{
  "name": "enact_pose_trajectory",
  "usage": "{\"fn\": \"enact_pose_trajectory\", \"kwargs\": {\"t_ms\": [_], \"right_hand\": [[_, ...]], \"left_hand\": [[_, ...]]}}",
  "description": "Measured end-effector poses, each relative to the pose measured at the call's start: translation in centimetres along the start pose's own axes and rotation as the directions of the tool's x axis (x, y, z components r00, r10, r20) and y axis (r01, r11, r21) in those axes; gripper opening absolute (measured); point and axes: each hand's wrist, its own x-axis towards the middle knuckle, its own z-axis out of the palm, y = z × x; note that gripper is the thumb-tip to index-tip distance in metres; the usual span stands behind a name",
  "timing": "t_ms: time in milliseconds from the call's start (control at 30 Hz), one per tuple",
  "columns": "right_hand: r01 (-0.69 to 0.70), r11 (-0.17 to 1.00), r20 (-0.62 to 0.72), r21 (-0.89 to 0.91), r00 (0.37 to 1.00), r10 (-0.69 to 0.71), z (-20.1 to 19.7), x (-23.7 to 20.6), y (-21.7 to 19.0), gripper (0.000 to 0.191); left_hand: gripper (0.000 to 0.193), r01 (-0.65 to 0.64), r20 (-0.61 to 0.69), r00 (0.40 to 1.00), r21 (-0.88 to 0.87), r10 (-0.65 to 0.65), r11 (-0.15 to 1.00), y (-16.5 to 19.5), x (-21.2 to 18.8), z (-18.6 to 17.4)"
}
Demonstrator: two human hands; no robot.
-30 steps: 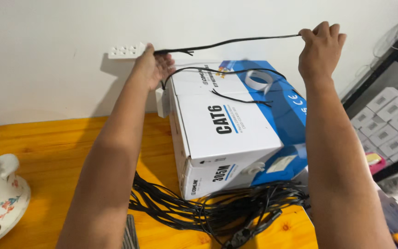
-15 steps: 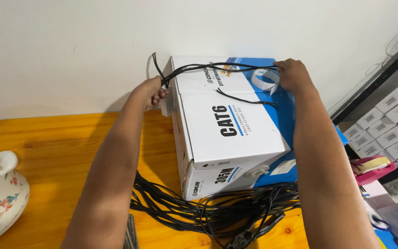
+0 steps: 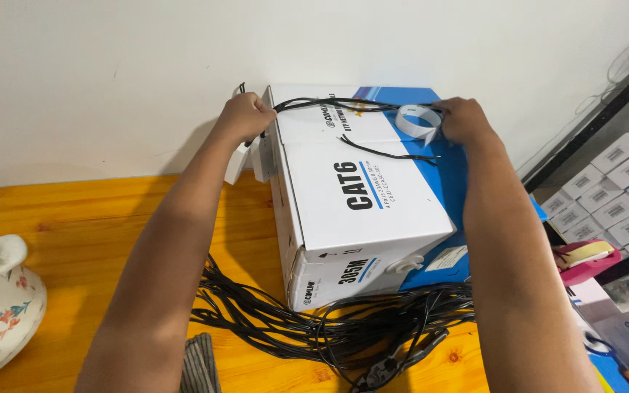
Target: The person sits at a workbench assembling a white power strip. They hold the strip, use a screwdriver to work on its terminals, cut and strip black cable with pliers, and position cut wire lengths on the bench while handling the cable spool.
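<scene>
Left hand [image 3: 244,118], fingers closed, grips a black cable [image 3: 336,105] at the far left corner of a white-and-blue box [image 3: 362,196]. Right hand [image 3: 464,120], fingers curled, holds the cable's other end beside a white tape roll [image 3: 418,121] on the box top. The cable spans the far top edge. Loose cables [image 3: 329,331] lie near, on the wooden table [image 3: 74,225].

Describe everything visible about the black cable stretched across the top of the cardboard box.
The thin black cable looks like plastic-sheathed wire, doubled into a few strands. It runs nearly level across the top of the white and blue cardboard box, held taut between the left hand at the box's left edge and the right hand beside a white tape roll. One loose strand sags onto the lid. Each grip closes around an end.
</scene>
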Motion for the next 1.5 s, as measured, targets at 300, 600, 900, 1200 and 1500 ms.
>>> {"fn": "enact_pose_trajectory", "kwargs": {"t_ms": [300,600,900,1200,1500], "right_hand": [[0.304,0.935,-0.365,0.18,0.904,-0.224,-1.8,-1.7,3.6,0.029],[0.218,0.975,-0.617,0.045,0.773,-0.144,-6.2,-12.7,14.5,0.018],[-0.032,0.99,-0.507,0.138,0.856,0.098,-3.0,-30.8,23.4,0.014],[-0.041,0.99,-0.461,-0.138,0.887,-0.027,2.2,-45.1,21.6,0.021],[-0.215,0.974,-0.537,-0.075,0.832,0.142,4.5,-46.4,21.3,0.016]], "left_hand": [[0.016,-0.23,-0.112,0.957,0.269,0.267,0.935,5.8,-1.5,0.8],[0.024,-0.651,0.012,0.749,0.196,0.662,0.733,17.9,-7.9,7.8],[0.032,-0.806,0.646,0.483,0.065,0.591,0.588,26.2,-17.7,28.5],[0.031,-0.789,0.822,0.524,0.368,0.224,0.492,14.3,-25.4,41.1],[0.022,-0.736,0.539,0.668,0.377,0.513,0.562,13.3,-24.4,44.8]]}}
